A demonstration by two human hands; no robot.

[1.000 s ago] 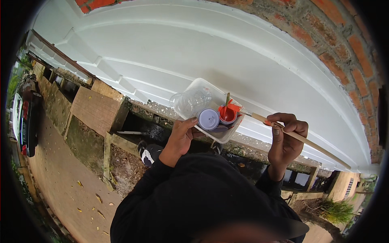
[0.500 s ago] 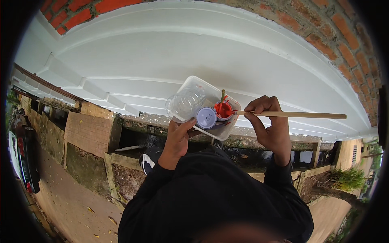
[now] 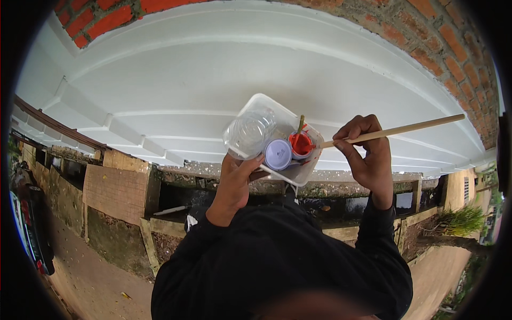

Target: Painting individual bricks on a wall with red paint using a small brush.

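Note:
My left hand (image 3: 232, 185) grips the near side of a white plastic tub (image 3: 285, 108), thumb over its rim. Inside the tub lie a clear plastic bottle (image 3: 249, 133), a can with a pale lavender lid (image 3: 278, 153) and an open can of red paint (image 3: 300, 143). A short stick (image 3: 301, 124) stands up out of the red paint. My right hand (image 3: 369, 162) pinches the long wooden handle of a paintbrush (image 3: 418, 126). The brush end, reddened, is at the paint can's right edge; its bristles are hard to make out.
Beyond the tub spreads a white ledged wall surface (image 3: 213, 69). Bricks (image 3: 109, 24) at the far left are painted red, while those at the far right (image 3: 426, 32) are bare. A drain channel (image 3: 341, 205) runs below. A dark car (image 3: 34, 229) stands at the left.
The paintbrush handle has tilted, its free end rising, and my right hand has shifted right. The tub has moved slightly right with my left hand.

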